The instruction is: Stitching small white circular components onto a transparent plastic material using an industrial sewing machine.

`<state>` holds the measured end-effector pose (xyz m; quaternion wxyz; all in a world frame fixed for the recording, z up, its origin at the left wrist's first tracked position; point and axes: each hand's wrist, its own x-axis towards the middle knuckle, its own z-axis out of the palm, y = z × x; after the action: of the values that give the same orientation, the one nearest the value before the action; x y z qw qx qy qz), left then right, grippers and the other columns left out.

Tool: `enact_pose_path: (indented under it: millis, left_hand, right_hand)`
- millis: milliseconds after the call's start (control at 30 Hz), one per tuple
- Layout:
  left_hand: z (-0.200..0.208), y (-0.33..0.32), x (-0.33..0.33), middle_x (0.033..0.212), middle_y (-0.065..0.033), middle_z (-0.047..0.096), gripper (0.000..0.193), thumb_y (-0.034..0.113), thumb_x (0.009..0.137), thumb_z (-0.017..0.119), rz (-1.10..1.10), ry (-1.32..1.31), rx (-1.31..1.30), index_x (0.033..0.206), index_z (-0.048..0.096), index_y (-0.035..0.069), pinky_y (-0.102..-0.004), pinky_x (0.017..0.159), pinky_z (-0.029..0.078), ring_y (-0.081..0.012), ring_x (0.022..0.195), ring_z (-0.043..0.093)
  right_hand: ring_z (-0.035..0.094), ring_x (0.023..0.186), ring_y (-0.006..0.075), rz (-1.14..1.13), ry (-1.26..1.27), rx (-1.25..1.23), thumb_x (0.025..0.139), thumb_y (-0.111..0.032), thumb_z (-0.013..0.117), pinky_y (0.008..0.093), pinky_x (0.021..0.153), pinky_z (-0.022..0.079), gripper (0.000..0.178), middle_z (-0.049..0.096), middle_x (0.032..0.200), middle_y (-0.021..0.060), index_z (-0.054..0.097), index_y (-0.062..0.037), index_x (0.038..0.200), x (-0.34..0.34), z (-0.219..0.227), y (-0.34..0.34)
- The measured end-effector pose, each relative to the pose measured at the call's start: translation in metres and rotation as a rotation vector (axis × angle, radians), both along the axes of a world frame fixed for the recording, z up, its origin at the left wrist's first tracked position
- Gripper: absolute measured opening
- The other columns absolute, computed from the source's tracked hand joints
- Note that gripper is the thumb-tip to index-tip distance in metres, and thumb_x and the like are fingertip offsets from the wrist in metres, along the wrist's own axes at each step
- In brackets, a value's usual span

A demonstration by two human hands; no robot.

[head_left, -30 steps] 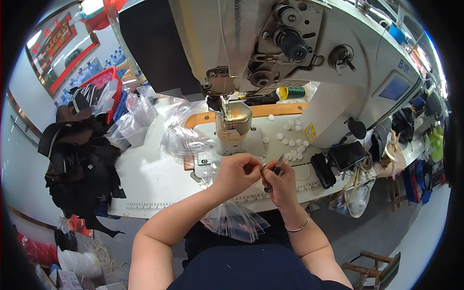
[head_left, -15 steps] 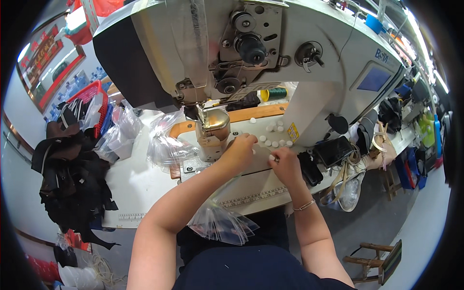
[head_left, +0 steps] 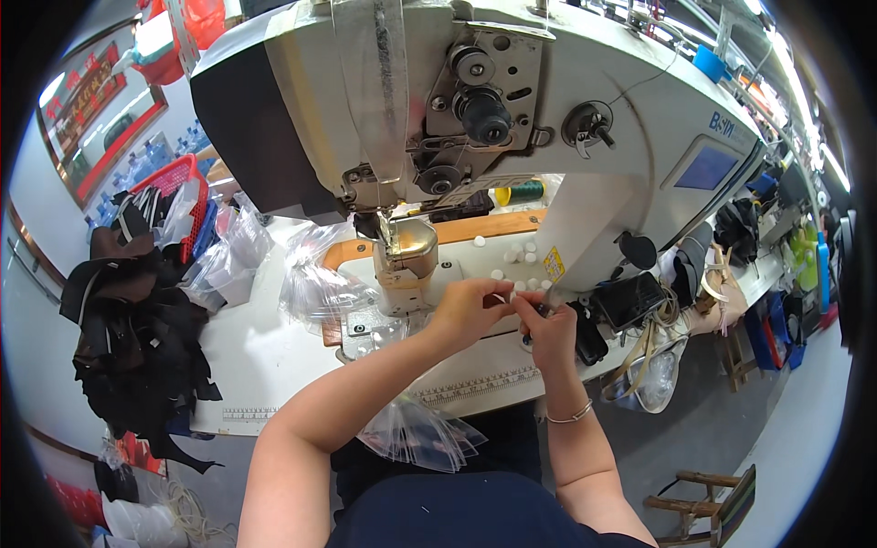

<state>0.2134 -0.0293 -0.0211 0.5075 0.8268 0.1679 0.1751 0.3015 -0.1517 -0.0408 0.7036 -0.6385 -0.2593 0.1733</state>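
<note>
My left hand (head_left: 468, 316) is closed in a pinch over the sewing machine's bed, at a small white piece (head_left: 509, 298) between the two hands. My right hand (head_left: 551, 333) meets it there, fingers curled around a small dark tool (head_left: 543, 309); its exact kind is mostly hidden. Just beyond the fingers lie several small white round pieces (head_left: 518, 258) on the pale bed. A single white round piece (head_left: 480, 241) sits farther off to the left. The sewing machine's brass-coloured post (head_left: 413, 248) stands left of my left hand, below the needle.
Clear plastic sheets (head_left: 320, 265) lie left of the post, and more plastic (head_left: 420, 437) hangs over the front edge. A black phone (head_left: 630, 301) and a black case (head_left: 590, 340) lie to the right. Dark fabric pieces (head_left: 137, 338) hang at the left. A wooden stool (head_left: 703, 502) stands lower right.
My left hand has come back from beside the white round pieces toward me and right, meeting my right hand. The dark tool now shows more clearly in my right hand.
</note>
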Motion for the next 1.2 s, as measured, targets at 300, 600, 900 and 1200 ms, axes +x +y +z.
enact_pose_path:
  millis: [300,600,900,1200]
  left_hand:
    - [0.006,0.002,-0.033,0.089,-0.0100,0.065,0.027,-0.001,0.076,0.064,-0.165,-0.208,0.142,0.103,0.062,0.001,-0.0243,0.072,0.052,-0.0134,0.081,0.064]
    - [-0.017,0.008,-0.013,0.084,-0.0128,0.065,0.028,0.004,0.075,0.060,-0.017,-0.016,-0.145,0.103,0.062,0.000,-0.0270,0.068,0.050,-0.0184,0.073,0.064]
    - [0.032,0.034,-0.079,0.083,-0.0148,0.060,0.025,0.011,0.075,0.063,-0.173,0.057,0.479,0.099,0.060,0.003,-0.0377,0.064,0.047,-0.0293,0.073,0.059]
    - [-0.008,-0.025,-0.177,0.072,-0.0064,0.056,0.039,0.016,0.068,0.075,0.474,0.058,0.337,0.101,0.059,0.003,-0.0283,0.053,0.047,-0.0160,0.058,0.055]
  right_hand:
    - [0.048,0.051,0.0055,0.297,0.276,0.038,0.075,-0.005,0.067,0.0173,0.046,0.036,0.008,0.060,0.066,0.0016,0.066,0.0004,0.081,-0.007,0.013,-0.012]
    - [0.045,0.046,0.0034,0.049,0.056,-0.038,0.082,-0.007,0.057,0.0172,0.041,0.034,0.005,0.058,0.063,0.0019,0.055,-0.0019,0.080,-0.005,-0.012,0.000]
    - [0.042,0.049,0.0020,-0.064,-0.152,-0.045,0.079,0.002,0.057,0.0155,0.047,0.034,0.006,0.063,0.070,0.0020,0.059,-0.0037,0.080,0.003,-0.025,-0.022]
    - [0.054,0.059,0.0035,0.217,0.041,-0.183,0.081,-0.004,0.060,0.0172,0.051,0.039,0.010,0.063,0.072,0.0033,0.063,-0.0019,0.090,-0.044,-0.022,-0.002]
